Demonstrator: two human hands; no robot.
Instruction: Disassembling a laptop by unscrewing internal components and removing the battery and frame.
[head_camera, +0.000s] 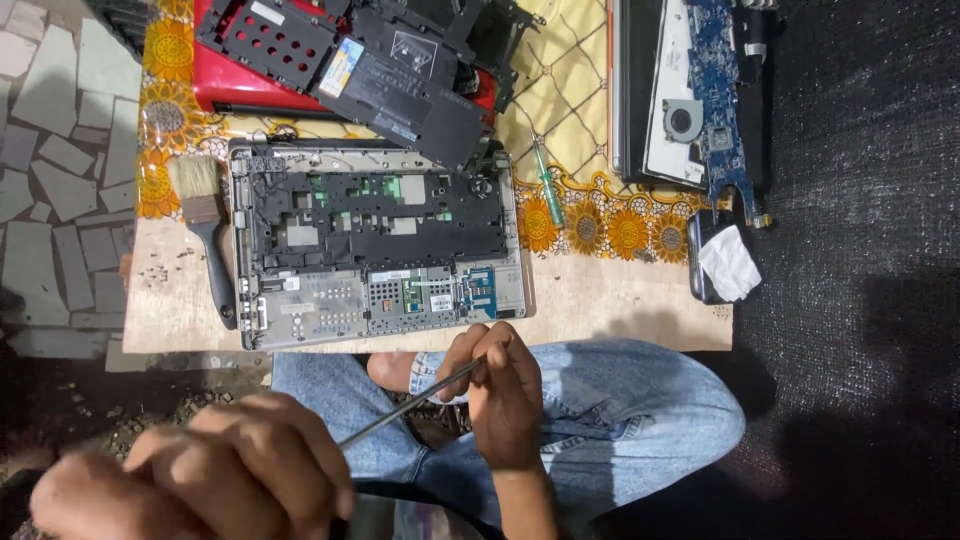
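Single head view, looking steeply down, close over lap and low table (640, 310)

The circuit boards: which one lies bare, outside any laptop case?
The long blue circuit board at the upper right, lying on a white panel. The other boards sit inside the opened silver laptop base at centre.

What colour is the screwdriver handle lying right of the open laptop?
Green, translucent-looking; the screwdriver shows best in the head view.
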